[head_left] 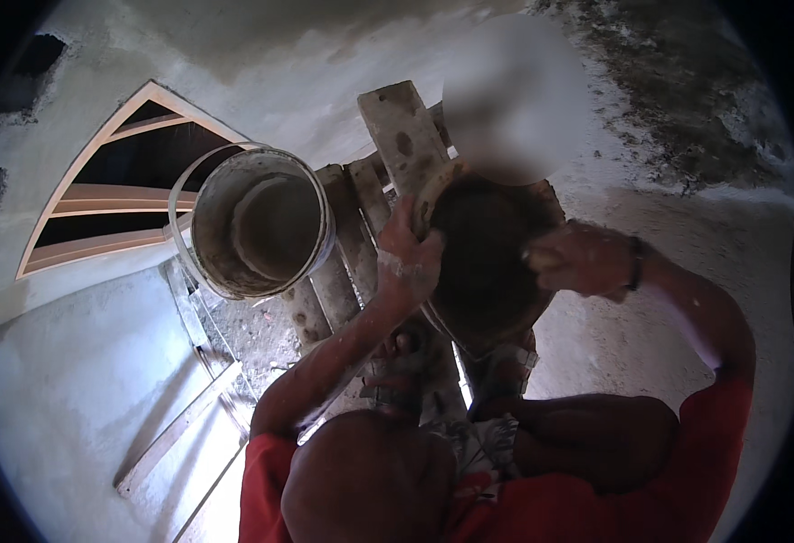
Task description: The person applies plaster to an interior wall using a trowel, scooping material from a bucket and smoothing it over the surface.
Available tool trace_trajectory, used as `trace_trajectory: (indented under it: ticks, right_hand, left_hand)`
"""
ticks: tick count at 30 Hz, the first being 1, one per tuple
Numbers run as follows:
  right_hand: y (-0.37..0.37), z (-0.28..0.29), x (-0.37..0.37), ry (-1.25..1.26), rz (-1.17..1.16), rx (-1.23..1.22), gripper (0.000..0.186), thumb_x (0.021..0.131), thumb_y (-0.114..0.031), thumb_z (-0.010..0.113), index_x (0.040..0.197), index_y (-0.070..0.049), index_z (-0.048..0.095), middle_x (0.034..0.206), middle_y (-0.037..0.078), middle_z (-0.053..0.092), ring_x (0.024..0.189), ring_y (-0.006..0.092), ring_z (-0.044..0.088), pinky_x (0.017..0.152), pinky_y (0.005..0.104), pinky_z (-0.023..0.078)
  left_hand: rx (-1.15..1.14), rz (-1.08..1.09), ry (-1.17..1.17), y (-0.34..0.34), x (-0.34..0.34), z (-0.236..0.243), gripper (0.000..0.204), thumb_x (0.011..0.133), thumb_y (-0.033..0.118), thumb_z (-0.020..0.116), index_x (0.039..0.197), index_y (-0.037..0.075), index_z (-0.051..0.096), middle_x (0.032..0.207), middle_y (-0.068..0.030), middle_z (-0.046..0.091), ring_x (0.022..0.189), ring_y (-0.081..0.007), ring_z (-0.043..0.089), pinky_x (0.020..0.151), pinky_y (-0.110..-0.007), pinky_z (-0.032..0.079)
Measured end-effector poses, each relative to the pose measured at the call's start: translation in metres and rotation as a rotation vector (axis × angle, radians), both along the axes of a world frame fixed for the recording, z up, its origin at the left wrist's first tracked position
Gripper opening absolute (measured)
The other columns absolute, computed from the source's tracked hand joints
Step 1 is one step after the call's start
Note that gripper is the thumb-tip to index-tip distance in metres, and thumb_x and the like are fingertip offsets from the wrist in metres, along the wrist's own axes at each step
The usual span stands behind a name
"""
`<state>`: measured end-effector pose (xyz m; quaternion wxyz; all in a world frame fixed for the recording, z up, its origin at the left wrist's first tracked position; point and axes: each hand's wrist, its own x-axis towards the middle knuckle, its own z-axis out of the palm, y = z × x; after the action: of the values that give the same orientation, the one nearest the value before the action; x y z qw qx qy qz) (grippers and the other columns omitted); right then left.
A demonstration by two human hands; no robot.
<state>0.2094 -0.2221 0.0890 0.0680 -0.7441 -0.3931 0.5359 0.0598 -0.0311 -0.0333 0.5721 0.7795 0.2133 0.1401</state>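
Note:
Between my arms is a dark, rough-rimmed basin (542,317), its inside in deep shadow, so what lies in it is hard to make out. My left hand (408,262) is closed on the basin's left rim, with the thumb toward the inside. Over the opposite side, my right hand (587,261) is closed, fingers curled toward the basin's middle. Whatever sits in those fingers is too dark and small to name. To the left of my left hand stands a pale bucket (325,235) with a raised handle and grey residue on its inner wall.
Worn wooden planks (334,290) with gaps lie under the bucket and basin. Another board (406,136) extends toward the plastered wall (306,72). A wood-framed pointed opening (98,192) is at left, and a slanting timber (180,430) below it. My bare legs are close to the basin.

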Motion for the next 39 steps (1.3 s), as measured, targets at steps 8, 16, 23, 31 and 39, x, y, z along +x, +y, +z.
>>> trace_trajectory:
  ticks: [8,16,23,31,39]
  right_hand:
    - [-0.027,-0.064,-0.035,-0.545,0.514,-0.053,0.035,0.083,-0.014,0.049,0.112,0.005,0.056,0.086,0.013,0.065,0.084,0.0298,0.066,0.071,0.0429,0.055]
    - [-0.037,-0.017,-0.041,-0.292,0.519,0.287,0.025,0.085,-0.020,0.054,0.103,-0.004,0.060,0.083,0.014,0.064,0.068,0.0300,0.065,0.063,0.0411,0.056]
    - [-0.050,-0.068,-0.005,-0.523,0.459,0.319,0.020,0.088,-0.026,0.052,0.101,-0.012,0.060,0.091,0.011,0.065,0.079,0.0265,0.066,0.072,0.0402,0.055]
    - [-0.065,-0.076,-0.024,-0.584,0.268,0.319,0.011,0.086,-0.022,0.059,0.091,-0.013,0.061,0.080,0.008,0.064,0.067,0.0243,0.063,0.061,0.0393,0.052]
    - [-0.011,-0.005,-0.051,-0.283,0.354,0.014,0.019,0.084,-0.023,0.054,0.084,-0.006,0.063,0.080,0.016,0.064,0.079,0.0334,0.065,0.066,0.0456,0.053]
  left_hand:
    - [-0.091,-0.013,0.060,-0.004,0.007,0.020,0.040,0.075,0.008,0.056,0.113,-0.003,0.052,0.094,-0.0252,0.063,0.090,-0.0415,0.062,0.081,-0.044,0.048]
    - [-0.183,-0.026,0.062,0.000,0.005,0.004,0.041,0.075,0.008,0.055,0.115,-0.004,0.052,0.098,-0.0246,0.064,0.093,-0.0384,0.063,0.083,-0.042,0.048]
    - [-0.114,0.003,0.073,0.004,0.006,0.007,0.043,0.075,0.010,0.056,0.116,-0.005,0.052,0.101,-0.0245,0.064,0.096,-0.0375,0.063,0.085,-0.041,0.048]
    - [0.015,-0.029,0.145,-0.006,0.004,-0.009,0.052,0.074,0.013,0.058,0.123,-0.002,0.050,0.103,-0.0266,0.061,0.096,-0.0427,0.059,0.088,-0.047,0.045]
    - [-0.073,-0.026,0.101,-0.015,0.009,0.029,0.049,0.072,0.006,0.056,0.120,-0.002,0.052,0.095,-0.0243,0.062,0.092,-0.0380,0.062,0.083,-0.041,0.048]
